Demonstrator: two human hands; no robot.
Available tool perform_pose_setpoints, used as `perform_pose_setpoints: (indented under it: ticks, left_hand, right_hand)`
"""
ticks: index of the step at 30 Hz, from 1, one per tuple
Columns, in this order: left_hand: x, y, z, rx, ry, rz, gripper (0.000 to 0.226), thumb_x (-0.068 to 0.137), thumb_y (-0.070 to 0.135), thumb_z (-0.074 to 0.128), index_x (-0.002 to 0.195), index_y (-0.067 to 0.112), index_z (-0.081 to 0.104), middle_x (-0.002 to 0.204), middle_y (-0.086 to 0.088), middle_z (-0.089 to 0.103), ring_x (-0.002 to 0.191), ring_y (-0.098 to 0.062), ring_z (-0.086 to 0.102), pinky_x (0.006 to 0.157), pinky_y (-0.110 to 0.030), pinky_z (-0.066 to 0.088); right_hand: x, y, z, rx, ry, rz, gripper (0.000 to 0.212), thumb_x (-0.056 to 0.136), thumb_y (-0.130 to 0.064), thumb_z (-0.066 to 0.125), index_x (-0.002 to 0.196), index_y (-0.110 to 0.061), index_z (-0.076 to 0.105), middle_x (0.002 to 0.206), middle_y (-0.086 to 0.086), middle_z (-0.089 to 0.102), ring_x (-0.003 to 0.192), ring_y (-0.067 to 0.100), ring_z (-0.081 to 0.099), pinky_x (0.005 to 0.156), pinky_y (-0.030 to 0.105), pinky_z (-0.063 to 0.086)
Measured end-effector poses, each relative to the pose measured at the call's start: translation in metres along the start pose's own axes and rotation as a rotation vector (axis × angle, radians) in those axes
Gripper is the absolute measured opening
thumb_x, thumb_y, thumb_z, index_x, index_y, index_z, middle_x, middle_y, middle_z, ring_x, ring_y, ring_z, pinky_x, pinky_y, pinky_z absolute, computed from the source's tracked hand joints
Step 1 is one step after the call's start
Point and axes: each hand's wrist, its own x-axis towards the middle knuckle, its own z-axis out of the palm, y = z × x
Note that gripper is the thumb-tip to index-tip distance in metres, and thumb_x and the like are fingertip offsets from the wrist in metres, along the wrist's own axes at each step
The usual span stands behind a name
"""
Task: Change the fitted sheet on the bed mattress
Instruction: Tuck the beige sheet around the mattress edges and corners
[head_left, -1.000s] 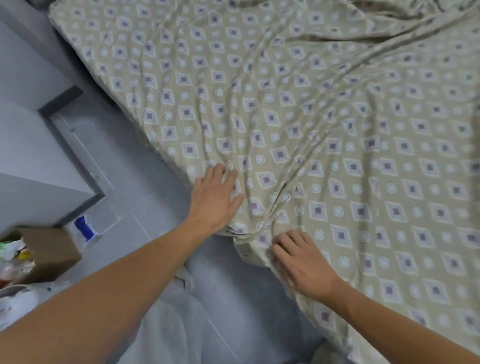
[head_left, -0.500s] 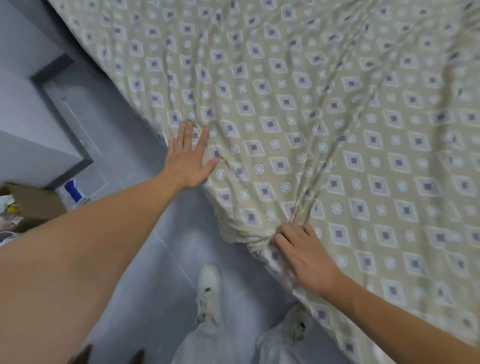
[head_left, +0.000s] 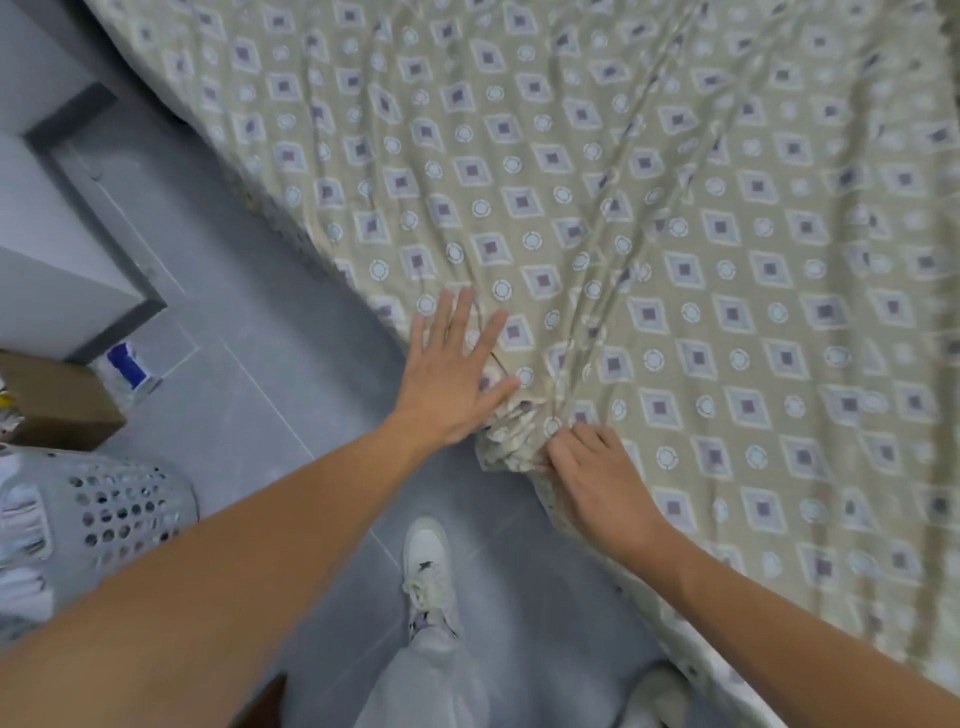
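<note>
A beige fitted sheet (head_left: 649, 208) with purple diamonds and white circles covers the mattress and fills the upper right of the view. Its near corner (head_left: 511, 441) is bunched and gathered. My left hand (head_left: 454, 369) lies flat with straight, spread fingers on the sheet just left of that corner. My right hand (head_left: 597, 478) has its fingers curled into the gathered cloth at the corner, gripping the sheet's edge. Long wrinkles run from the corner up across the bed.
Grey tiled floor (head_left: 270, 374) lies left of the bed. A perforated grey laundry basket (head_left: 109, 509) stands at the left, a cardboard box (head_left: 57, 400) behind it, a white cabinet (head_left: 47, 291) further back. My white shoe (head_left: 428, 566) is below the corner.
My left hand has slid along the bed edge, closer to the bunched corner. My right hand stays gripping the corner cloth. The view has shifted, showing the basket.
</note>
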Motion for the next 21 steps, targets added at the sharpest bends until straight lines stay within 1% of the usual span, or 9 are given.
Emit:
perform_pose_setpoints:
  ticks: [3, 5, 7, 10, 11, 13, 15, 17, 21]
  left_hand:
    - [0.004, -0.009, 0.007, 0.015, 0.014, 0.042, 0.085, 0.097, 0.084, 0.014, 0.163, 0.041, -0.017, 0.171, -0.010, -0.028, 0.157, -0.031, -0.029, 0.127, -0.060, -0.008]
    - [0.005, -0.010, 0.006, 0.039, 0.013, 0.053, 0.086, 0.096, 0.085, 0.011, 0.163, 0.040, -0.018, 0.171, -0.010, -0.027, 0.157, -0.031, -0.027, 0.127, -0.060, -0.007]
    - [0.003, -0.008, 0.006, 0.069, 0.017, 0.041, 0.088, 0.094, 0.086, 0.008, 0.164, 0.039, -0.016, 0.172, -0.010, -0.026, 0.158, -0.032, -0.025, 0.127, -0.062, -0.004]
    - [-0.005, 0.007, 0.006, 0.052, 0.004, -0.061, 0.085, 0.098, 0.081, 0.013, 0.165, 0.036, -0.014, 0.173, -0.009, -0.023, 0.158, -0.033, -0.023, 0.127, -0.063, -0.002]
    - [-0.010, 0.016, 0.004, 0.018, 0.000, -0.107, 0.083, 0.100, 0.077, 0.016, 0.166, 0.035, -0.011, 0.173, -0.009, -0.021, 0.159, -0.033, -0.022, 0.127, -0.062, -0.001]
    - [-0.024, 0.037, 0.002, -0.059, -0.012, -0.148, 0.079, 0.103, 0.072, 0.021, 0.167, 0.033, -0.006, 0.174, -0.010, -0.016, 0.159, -0.033, -0.020, 0.128, -0.061, 0.002]
    - [-0.043, 0.055, 0.006, -0.089, -0.018, -0.082, 0.081, 0.101, 0.075, 0.023, 0.167, 0.036, -0.004, 0.175, -0.010, -0.011, 0.160, -0.033, -0.017, 0.129, -0.059, 0.005]
    - [-0.064, 0.068, 0.016, -0.083, -0.038, -0.011, 0.086, 0.097, 0.081, 0.023, 0.166, 0.040, -0.008, 0.175, -0.006, -0.015, 0.160, -0.031, -0.019, 0.129, -0.057, 0.006]
    - [-0.083, 0.073, 0.034, -0.060, -0.048, -0.043, 0.089, 0.097, 0.081, 0.026, 0.161, 0.043, -0.023, 0.171, 0.000, -0.031, 0.158, -0.030, -0.025, 0.129, -0.057, 0.012]
  right_hand:
    - [-0.036, 0.015, 0.000, -0.040, -0.049, -0.005, 0.010, 0.098, -0.015, 0.047, 0.088, -0.018, 0.047, 0.084, -0.001, 0.050, 0.078, 0.024, 0.047, 0.077, 0.037, 0.032]
    - [-0.069, 0.029, -0.006, -0.029, -0.096, 0.010, 0.014, 0.089, -0.009, 0.058, 0.090, -0.019, 0.048, 0.086, -0.002, 0.049, 0.078, 0.023, 0.048, 0.077, 0.035, 0.030]
    - [-0.096, 0.037, -0.018, -0.003, -0.116, 0.033, 0.008, 0.087, -0.013, 0.054, 0.093, -0.019, 0.052, 0.089, -0.003, 0.052, 0.079, 0.022, 0.052, 0.076, 0.033, 0.027]
    - [-0.121, 0.037, -0.031, -0.003, -0.143, 0.060, 0.009, 0.097, -0.023, 0.047, 0.097, -0.019, 0.056, 0.097, -0.002, 0.052, 0.085, 0.023, 0.055, 0.077, 0.035, 0.032]
    - [-0.127, 0.034, -0.033, -0.012, -0.161, 0.092, 0.011, 0.099, -0.030, 0.052, 0.100, -0.020, 0.056, 0.100, -0.002, 0.052, 0.089, 0.024, 0.053, 0.078, 0.037, 0.036]
    - [-0.138, 0.024, -0.033, -0.053, -0.212, 0.183, 0.031, 0.095, -0.049, 0.060, 0.105, -0.020, 0.055, 0.106, 0.001, 0.050, 0.093, 0.025, 0.048, 0.080, 0.042, 0.042]
    - [-0.151, 0.015, -0.031, -0.129, -0.254, 0.239, 0.044, 0.088, -0.057, 0.063, 0.105, -0.018, 0.054, 0.107, 0.004, 0.048, 0.093, 0.028, 0.046, 0.077, 0.044, 0.042]
    - [-0.164, 0.010, -0.027, -0.183, -0.260, 0.258, 0.042, 0.086, -0.054, 0.067, 0.102, -0.017, 0.054, 0.104, 0.005, 0.049, 0.091, 0.031, 0.047, 0.075, 0.044, 0.042]
    - [-0.179, 0.011, -0.015, -0.159, -0.116, 0.216, 0.025, 0.086, -0.027, 0.078, 0.091, -0.017, 0.055, 0.089, 0.003, 0.054, 0.081, 0.029, 0.049, 0.069, 0.042, 0.039]
